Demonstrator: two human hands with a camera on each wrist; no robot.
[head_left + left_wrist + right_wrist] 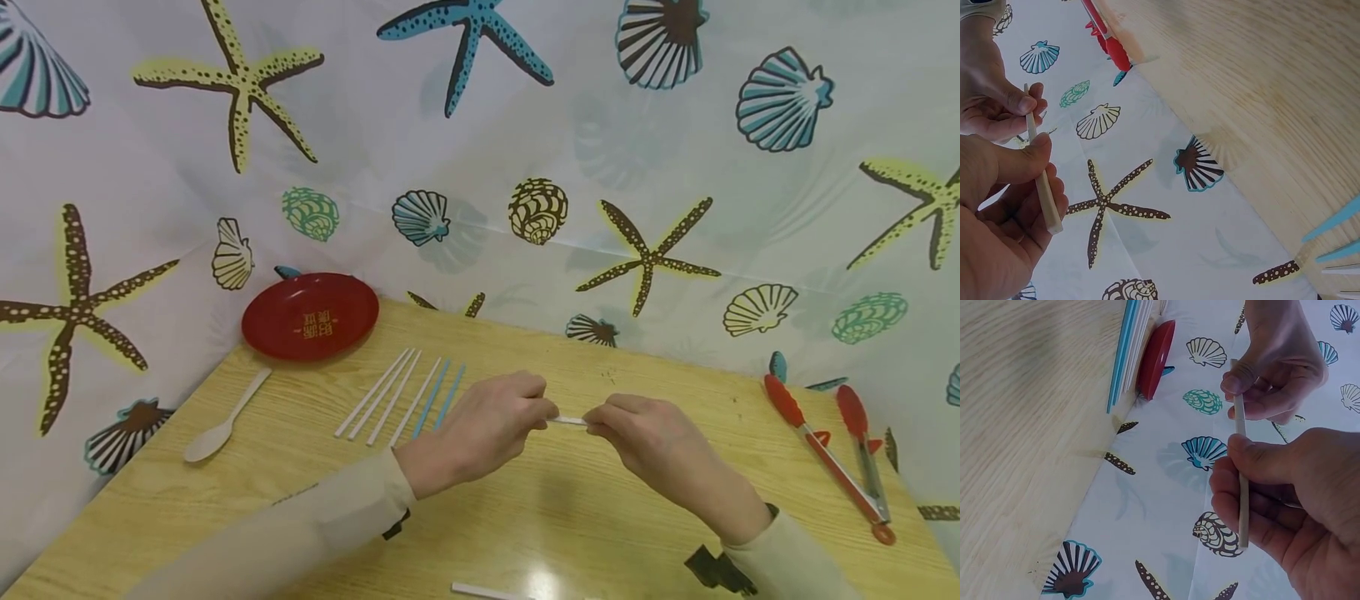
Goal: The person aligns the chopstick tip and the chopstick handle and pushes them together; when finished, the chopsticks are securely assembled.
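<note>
A slim white stick (568,421) is held roughly level above the table, pinched from both sides. My left hand (487,429) grips one end between thumb and curled fingers, and my right hand (667,450) pinches the other end. The left wrist view shows the stick (1047,203) with a squared end jutting past the left thumb. In the right wrist view the stick (1244,515) runs across the right fingers, its end extending below them. A short stretch between the hands is bare; the fingers cover much of the rest.
White sticks (416,402) and blue sticks (431,398) lie in a row on the wooden table, left of the hands. Behind them is a red plate (281,312), with a white spoon (217,437) nearby. Red-tipped tongs (783,402) lie far right. Another white stick (483,591) is at the bottom edge.
</note>
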